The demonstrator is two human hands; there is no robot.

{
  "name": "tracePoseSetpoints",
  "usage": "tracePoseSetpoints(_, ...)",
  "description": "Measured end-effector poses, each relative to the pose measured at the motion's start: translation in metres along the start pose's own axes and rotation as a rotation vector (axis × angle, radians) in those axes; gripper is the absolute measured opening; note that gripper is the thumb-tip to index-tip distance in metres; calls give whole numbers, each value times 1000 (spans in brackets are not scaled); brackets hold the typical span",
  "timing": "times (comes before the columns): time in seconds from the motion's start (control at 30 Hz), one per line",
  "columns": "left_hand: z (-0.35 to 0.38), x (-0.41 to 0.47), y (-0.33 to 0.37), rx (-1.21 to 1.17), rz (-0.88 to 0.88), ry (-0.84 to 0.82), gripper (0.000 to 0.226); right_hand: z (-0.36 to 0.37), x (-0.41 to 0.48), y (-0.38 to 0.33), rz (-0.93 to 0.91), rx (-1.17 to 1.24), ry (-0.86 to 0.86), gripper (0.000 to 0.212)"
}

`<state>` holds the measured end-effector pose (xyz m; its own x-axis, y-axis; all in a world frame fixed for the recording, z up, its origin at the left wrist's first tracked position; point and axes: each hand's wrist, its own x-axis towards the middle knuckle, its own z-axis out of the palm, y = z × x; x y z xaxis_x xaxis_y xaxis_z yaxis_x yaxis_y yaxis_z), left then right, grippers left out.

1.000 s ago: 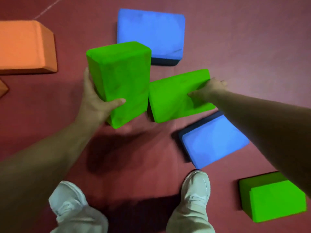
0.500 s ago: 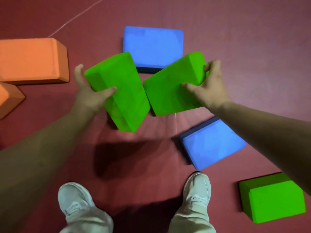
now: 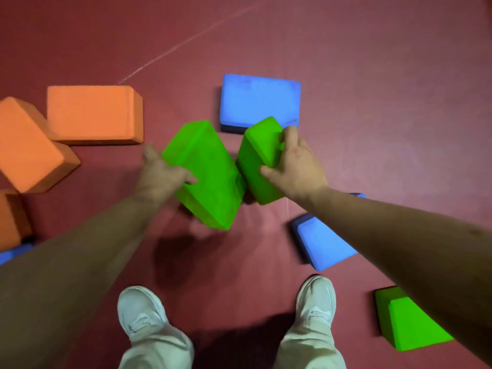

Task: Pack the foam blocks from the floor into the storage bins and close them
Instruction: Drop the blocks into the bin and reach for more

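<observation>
Here, left hand (image 3: 162, 177): gripping the larger green block (image 3: 206, 174), thumb on its top face.
Right hand (image 3: 295, 166): clasping the smaller green block (image 3: 259, 158), just right of the first.
Floor (image 3: 372, 102): beneath both blocks.

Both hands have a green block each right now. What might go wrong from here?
The left hand and right hand each pinch a green block one-handed, so the bulky left block or right block may slip. The blue block by the right shoe is a trip hazard.

bare red floor (image 3: 372, 75) ahead, orange blocks (image 3: 93, 114) crowd left, blue block (image 3: 259, 101) just beyond
</observation>
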<state>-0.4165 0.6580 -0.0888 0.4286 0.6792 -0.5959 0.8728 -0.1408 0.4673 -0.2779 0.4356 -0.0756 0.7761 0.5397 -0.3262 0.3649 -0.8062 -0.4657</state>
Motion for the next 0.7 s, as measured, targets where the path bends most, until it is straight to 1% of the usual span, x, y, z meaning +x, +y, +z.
tracePoseSetpoints(0.03,-13,-5,6,12,8,-13,92,-13,-3,-9,7,4,-2,74)
tracePoseSetpoints(0.1,-46,-17,22,50,37,-29,79,-47,-4,-33,-11,3,-7,71)
tracePoseSetpoints(0.13,-61,-22,30,55,43,-29,77,-64,-4,-45,-23,-2,-9,69)
tracePoseSetpoints(0.23,-126,-46,66,15,109,18,77,-130,-2,-98,-49,-19,22,66)
tracePoseSetpoints(0.47,-332,-135,178,-99,256,210,78,-315,-32,-268,-106,-7,170,62)
tracePoseSetpoints(0.6,-455,-207,217,-110,302,274,83,-415,-77,-366,-147,-59,244,65)
tracePoseSetpoints(0.7,-535,-261,234,-112,334,326,87,-482,-114,-437,-202,-129,282,69)
